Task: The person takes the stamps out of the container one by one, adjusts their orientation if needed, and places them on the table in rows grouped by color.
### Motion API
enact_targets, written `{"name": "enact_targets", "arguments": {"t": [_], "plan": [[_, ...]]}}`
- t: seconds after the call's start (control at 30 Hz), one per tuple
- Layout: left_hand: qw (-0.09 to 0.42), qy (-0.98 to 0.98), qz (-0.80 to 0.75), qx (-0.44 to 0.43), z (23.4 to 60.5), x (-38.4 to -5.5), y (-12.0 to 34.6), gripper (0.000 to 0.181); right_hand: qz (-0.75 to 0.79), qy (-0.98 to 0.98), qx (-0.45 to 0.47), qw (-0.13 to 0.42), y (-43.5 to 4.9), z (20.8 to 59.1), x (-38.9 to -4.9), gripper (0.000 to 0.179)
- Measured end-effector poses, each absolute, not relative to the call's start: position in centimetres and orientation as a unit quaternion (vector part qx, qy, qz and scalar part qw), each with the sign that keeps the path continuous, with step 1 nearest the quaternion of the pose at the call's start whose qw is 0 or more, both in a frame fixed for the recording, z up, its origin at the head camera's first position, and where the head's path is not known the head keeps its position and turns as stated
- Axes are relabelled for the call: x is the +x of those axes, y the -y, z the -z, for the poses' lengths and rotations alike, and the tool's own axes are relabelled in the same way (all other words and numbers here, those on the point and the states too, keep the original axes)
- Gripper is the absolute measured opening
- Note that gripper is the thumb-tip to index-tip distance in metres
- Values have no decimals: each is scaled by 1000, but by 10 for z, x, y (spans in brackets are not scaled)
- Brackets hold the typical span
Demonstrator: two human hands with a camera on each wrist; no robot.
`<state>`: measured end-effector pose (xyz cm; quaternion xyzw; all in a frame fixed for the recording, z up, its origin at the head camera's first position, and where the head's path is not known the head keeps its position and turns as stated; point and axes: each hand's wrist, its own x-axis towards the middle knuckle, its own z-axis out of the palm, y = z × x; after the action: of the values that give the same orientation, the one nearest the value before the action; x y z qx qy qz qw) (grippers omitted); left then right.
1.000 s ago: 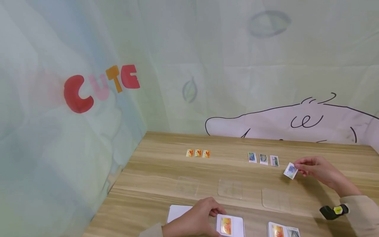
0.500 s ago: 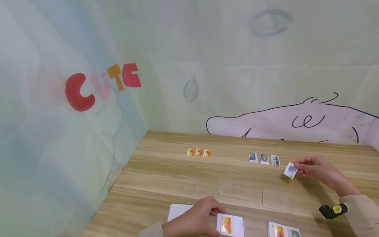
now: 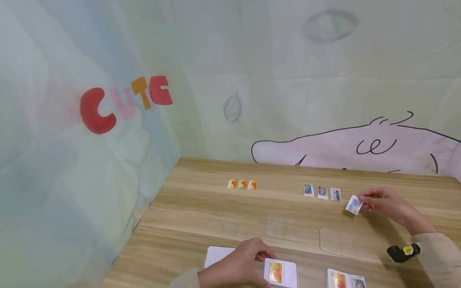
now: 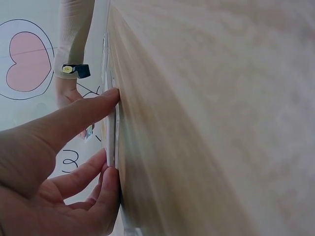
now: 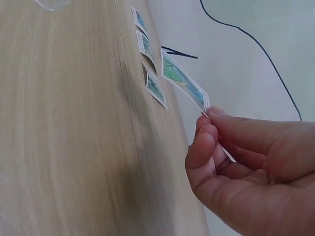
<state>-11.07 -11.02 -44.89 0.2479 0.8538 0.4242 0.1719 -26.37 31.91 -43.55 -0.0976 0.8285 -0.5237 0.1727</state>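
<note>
In the head view my right hand (image 3: 390,206) pinches a small bluish postage stamp (image 3: 353,205) by one corner between thumb and fingertips. Seen from the right wrist, that stamp (image 5: 184,81) is green and blue with a white border, held tilted. Three similar stamps (image 3: 322,193) lie in a row just left of it. My left hand (image 3: 239,262) is at the near middle, its thumb and fingers gripping opposite edges of a white card (image 3: 291,274). An orange stamp (image 3: 275,273) sits on that card's left half. From the left wrist, the card (image 4: 111,140) shows edge-on between thumb and fingers.
Three orange-yellow stamps (image 3: 242,184) lie at the table's back left. Three clear plastic sheets (image 3: 281,228) lie across the middle. Another white card (image 3: 217,255) is partly behind my left hand; a third bears an orange stamp (image 3: 337,280) and a grey one. A printed curtain (image 3: 216,80) borders the table.
</note>
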Motion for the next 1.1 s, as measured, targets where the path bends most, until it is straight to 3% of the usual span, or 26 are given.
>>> {"name": "enact_targets", "arguments": {"t": [1.1], "plan": [[179, -851, -425, 249, 448, -113, 109, 48, 526, -826, -68, 189, -329, 438, -281, 29]]}}
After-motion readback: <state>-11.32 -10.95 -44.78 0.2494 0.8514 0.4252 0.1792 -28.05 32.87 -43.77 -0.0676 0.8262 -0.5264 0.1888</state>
